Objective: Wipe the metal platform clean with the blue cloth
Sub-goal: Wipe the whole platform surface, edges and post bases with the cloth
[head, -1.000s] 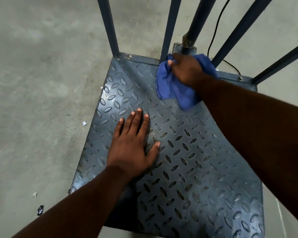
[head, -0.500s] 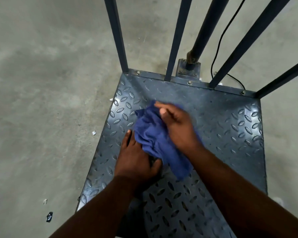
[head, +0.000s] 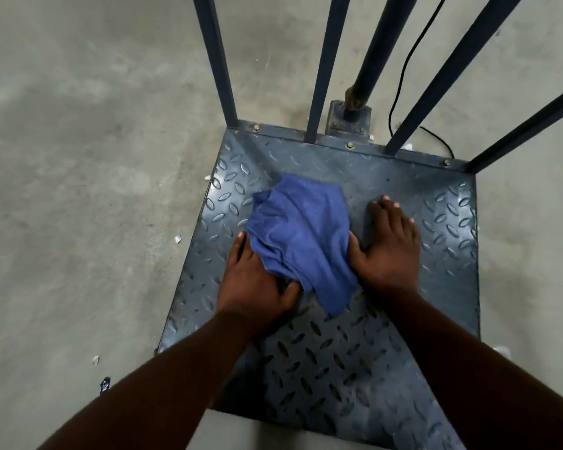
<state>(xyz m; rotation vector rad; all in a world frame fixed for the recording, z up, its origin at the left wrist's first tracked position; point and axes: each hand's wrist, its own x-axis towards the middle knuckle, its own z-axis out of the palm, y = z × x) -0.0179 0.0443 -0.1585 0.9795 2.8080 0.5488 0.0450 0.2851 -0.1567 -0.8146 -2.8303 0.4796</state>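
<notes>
Blue cloth drapes over my left grip, whose hold I cannot tell, its length running forward, my flat, straight-fingered right grip touching its right edge.

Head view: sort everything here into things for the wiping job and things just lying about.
For the job: blue cloth, metal platform, left hand, right hand.
Lying about: black cable, paper scraps on the floor, small dark scrap.
</notes>
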